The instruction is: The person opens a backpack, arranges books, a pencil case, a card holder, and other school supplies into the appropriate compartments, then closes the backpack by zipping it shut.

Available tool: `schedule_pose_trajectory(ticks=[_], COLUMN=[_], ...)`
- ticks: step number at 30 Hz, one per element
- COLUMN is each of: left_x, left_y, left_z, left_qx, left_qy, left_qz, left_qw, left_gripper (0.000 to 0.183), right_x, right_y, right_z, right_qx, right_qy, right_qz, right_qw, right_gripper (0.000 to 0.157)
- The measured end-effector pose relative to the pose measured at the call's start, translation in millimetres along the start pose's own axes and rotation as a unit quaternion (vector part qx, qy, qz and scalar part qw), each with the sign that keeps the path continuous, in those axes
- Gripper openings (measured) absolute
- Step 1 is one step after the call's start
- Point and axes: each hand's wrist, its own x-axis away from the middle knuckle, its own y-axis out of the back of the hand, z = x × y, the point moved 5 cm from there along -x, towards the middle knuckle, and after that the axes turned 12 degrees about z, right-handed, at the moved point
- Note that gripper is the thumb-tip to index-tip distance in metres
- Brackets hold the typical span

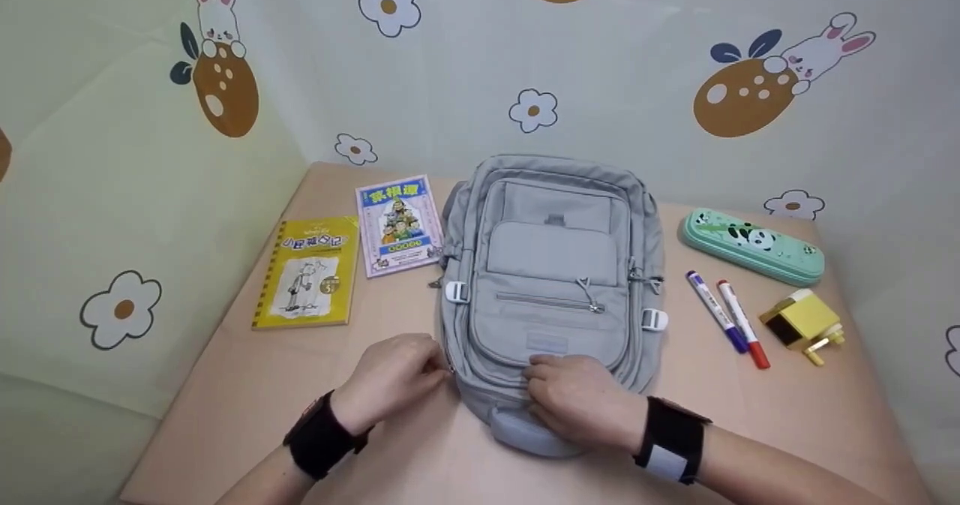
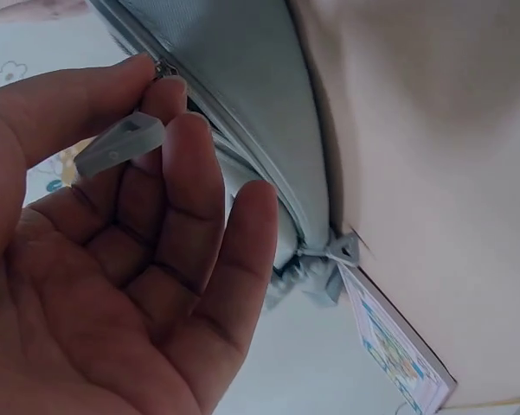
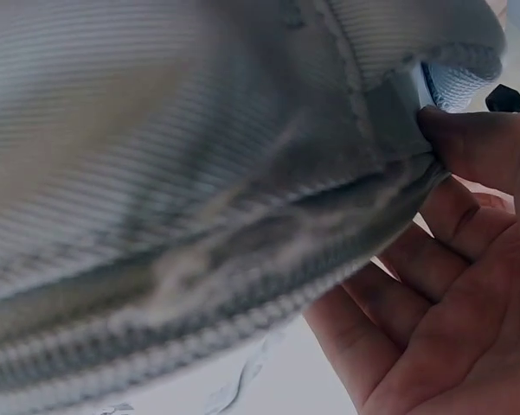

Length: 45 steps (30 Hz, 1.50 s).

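A grey backpack (image 1: 551, 254) lies flat on the table, its zipped front pockets facing up. At its near left edge my left hand (image 1: 394, 377) pinches a zipper between thumb and index finger. The zipper's grey pull tab (image 2: 121, 145) hangs against the curled fingers in the left wrist view. My right hand (image 1: 581, 400) grips the backpack's near edge, just above a padded grey handle (image 1: 525, 431). From the right wrist view, the thumb presses the fabric (image 3: 398, 117) beside the zipper seam, with the fingers (image 3: 407, 290) under that edge.
Left of the backpack lie a yellow book (image 1: 307, 272) and a pink-bordered book (image 1: 399, 227). To its right are a green panda pencil case (image 1: 754, 246), a purple-capped marker (image 1: 716, 310), a red-capped marker (image 1: 742, 323) and a yellow pencil sharpener (image 1: 802, 321). Printed curtains (image 1: 450, 77) surround the table (image 1: 247, 407).
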Motion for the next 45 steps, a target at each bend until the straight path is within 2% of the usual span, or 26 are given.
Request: schedule_pose_trajectory(ticks=[4, 7, 17, 23, 30, 34, 39, 45], left_x=[-0.6, -2.9, -16.3, -20.9, -19.3, -18.1, -17.0, -17.9], left_y=[-7.0, -10.7, -11.1, -12.6, -12.6, -11.6, -11.2, -11.0], left_z=[-14.5, -19.6, -14.9, -12.0, -10.0, -10.5, -12.0, -12.3], left_qx=[0.015, 0.018, 0.020, 0.013, 0.024, 0.025, 0.021, 0.018], left_qy=[-0.029, -0.033, -0.012, -0.003, 0.002, 0.003, -0.003, -0.004], left_qz=[0.025, 0.030, 0.004, 0.001, 0.007, 0.009, 0.010, 0.013], left_qw=[0.9992, 0.9988, 0.9997, 0.9999, 0.9997, 0.9996, 0.9997, 0.9997], left_gripper=[0.012, 0.012, 0.011, 0.012, 0.011, 0.011, 0.010, 0.009], right_x=[0.4, 0.0, -4.9, -0.8, 24.9, 45.7, 71.3, 95.1], right_y=[-0.4, -0.9, -5.0, -4.9, -3.6, -2.6, -3.7, -7.8], right_z=[0.0, -2.0, -21.0, -26.5, -32.5, -38.7, -48.6, -61.9], right_qx=[-0.003, -0.015, -0.052, -0.059, -0.106, -0.106, -0.113, -0.128], right_qy=[-0.004, -0.008, -0.048, -0.047, -0.056, -0.065, -0.086, -0.119], right_qz=[-0.001, 0.001, 0.019, -0.004, -0.005, -0.020, -0.039, -0.017], right_qw=[1.000, 1.000, 0.997, 0.997, 0.993, 0.992, 0.989, 0.984], right_gripper=[0.018, 0.017, 0.017, 0.020, 0.017, 0.018, 0.012, 0.019])
